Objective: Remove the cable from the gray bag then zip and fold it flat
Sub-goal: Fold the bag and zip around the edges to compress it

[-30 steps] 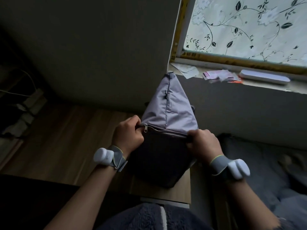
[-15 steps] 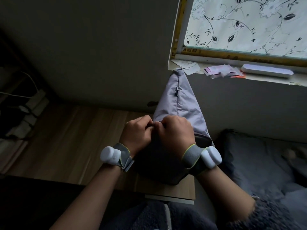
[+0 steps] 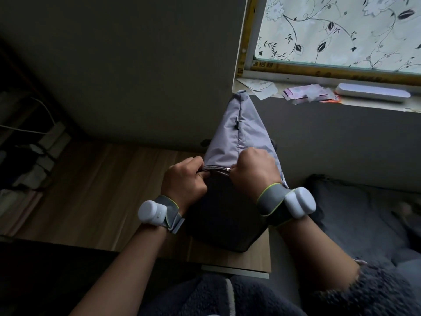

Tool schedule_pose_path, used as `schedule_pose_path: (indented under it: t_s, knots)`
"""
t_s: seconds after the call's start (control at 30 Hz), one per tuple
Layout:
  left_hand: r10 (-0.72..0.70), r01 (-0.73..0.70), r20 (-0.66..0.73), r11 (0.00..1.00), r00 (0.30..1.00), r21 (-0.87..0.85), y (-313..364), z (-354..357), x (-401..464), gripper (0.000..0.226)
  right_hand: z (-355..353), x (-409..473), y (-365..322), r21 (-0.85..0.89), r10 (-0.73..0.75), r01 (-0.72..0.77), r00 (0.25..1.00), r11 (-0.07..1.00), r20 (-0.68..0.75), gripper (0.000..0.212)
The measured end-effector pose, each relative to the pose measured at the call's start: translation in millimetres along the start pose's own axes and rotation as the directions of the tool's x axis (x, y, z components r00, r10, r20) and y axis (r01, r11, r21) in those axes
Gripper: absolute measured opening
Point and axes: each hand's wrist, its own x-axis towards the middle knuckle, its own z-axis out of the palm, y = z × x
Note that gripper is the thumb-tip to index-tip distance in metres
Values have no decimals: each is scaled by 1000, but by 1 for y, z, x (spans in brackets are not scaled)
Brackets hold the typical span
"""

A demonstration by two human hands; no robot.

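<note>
We've got the gray bag [image 3: 237, 142] standing on the tabletop [image 3: 95, 192], dead centre, peak pointing to twelve o'clock. Left hand [image 3: 184, 183] clenches the zip's end at nine o'clock; right hand [image 3: 252, 169] pinches the zipper pull [image 3: 228, 176] just beside it. We'd keep that fabric taut and draw the slider straight toward three. No cable showing.

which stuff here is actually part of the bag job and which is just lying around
Part of the job:
- gray bag, upright on the table
- its zipper pull
- left hand, gripping the bag's end
- right hand, at the pull

Lying about:
- papers on the sill
- pink packets
- white case
- cord at far left
</note>
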Motion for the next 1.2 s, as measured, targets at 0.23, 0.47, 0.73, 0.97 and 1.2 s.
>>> schedule_pose_path:
  t_s: [0.23,0.47,0.73,0.97,1.2]
  knots:
    - [-124,124,-6,992,992,24,-17,-4,4,20,6,7,48,9,146,-148,985,989,95,23]
    - [-116,117,-10,992,993,52,-18,-5,6,23,7,5,63,31,198,-200,979,979,55,23]
    - [-203,145,101,901,974,410,16,-7,26,26,12,2,71,62,236,-234,972,970,-21,18]
    - [225,-313,287,898,931,310,78,19,41,29,24,3,77,206,339,-343,939,917,57,35]
    - [203,-374,493,885,846,276,87,52,45,33,13,5,94,221,291,-349,921,911,258,48]
